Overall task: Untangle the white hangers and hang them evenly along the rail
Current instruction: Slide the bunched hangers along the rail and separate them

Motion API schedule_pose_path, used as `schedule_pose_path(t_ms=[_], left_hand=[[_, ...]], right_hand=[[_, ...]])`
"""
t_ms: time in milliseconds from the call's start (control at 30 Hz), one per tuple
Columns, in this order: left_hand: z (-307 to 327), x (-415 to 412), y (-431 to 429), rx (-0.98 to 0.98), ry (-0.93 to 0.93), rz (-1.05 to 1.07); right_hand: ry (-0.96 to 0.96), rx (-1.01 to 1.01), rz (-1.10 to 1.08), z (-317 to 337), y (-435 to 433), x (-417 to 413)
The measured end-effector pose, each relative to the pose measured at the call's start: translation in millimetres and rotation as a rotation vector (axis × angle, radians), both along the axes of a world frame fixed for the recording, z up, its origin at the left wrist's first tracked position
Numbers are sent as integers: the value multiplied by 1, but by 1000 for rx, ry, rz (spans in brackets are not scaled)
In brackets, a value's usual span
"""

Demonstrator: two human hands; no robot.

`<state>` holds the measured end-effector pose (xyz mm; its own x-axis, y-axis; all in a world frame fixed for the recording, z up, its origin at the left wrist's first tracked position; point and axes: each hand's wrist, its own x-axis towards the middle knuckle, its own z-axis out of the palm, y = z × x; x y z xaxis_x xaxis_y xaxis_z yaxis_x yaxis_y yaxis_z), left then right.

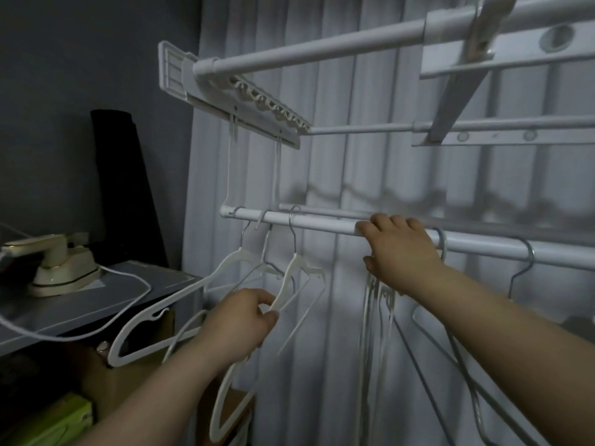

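Rail: a white round metal rail [322, 220] runs across in front of pale pleated curtains [338, 156], hung by cords from a white drying rack [244, 91] overhead.
Hangers, left group: three white plastic hangers with metal hooks [289, 275] sit close together near the rail's left end, their bodies crossing one another.
Hangers, right group: a bunch of hangers [380, 317] dangles under the right hand, with two more hooks [528, 252] farther right.
Left hand [240, 320]: fingers closed round the shoulder of the rightmost hanger in the left group.
Right hand [399, 249]: curled over the rail, fingers wrapped on top; whether it also pinches a hook cannot be told.
Step in hand: likely freeing one hanger from the left cluster.
Next move: probably lifting that hook clear and sliding it into the bare stretch between the hands.
Beside: a cream travel iron [61, 265] on a grey shelf [135, 284].
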<state>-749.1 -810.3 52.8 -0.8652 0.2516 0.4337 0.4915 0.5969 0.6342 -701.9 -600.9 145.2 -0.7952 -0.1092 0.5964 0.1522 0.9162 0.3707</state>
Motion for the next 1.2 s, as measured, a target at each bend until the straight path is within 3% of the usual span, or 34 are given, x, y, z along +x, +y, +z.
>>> schedule_pose_path(t_ms=[200,367,467,567,667,800,967,1100,1200], left_hand=[[-1,-11,12,-24,-38,-42],[0,-5,5,-188,-61,-87],[9,5,-11,-325,160,-1],[27,16,-40,-154,425,82],[37,8,-72,-23,496,176],[29,-25,-105,-48,403,278],[6,-49,-116,-169,93,209],[1,-58,-117,-308,85,182],[2,-61,-118,-280,78,181]], right_hand=[[27,-18,19,-1,-6,-5],[58,-21,57,0,-25,-19],[28,-43,93,2,-40,-33],[29,-69,131,6,-54,-48],[35,-93,148,12,-69,-62],[20,-112,193,17,-90,-82],[2,-123,262,20,-118,-105],[-47,-133,241,20,-127,-118],[-62,-165,231,19,-126,-119]])
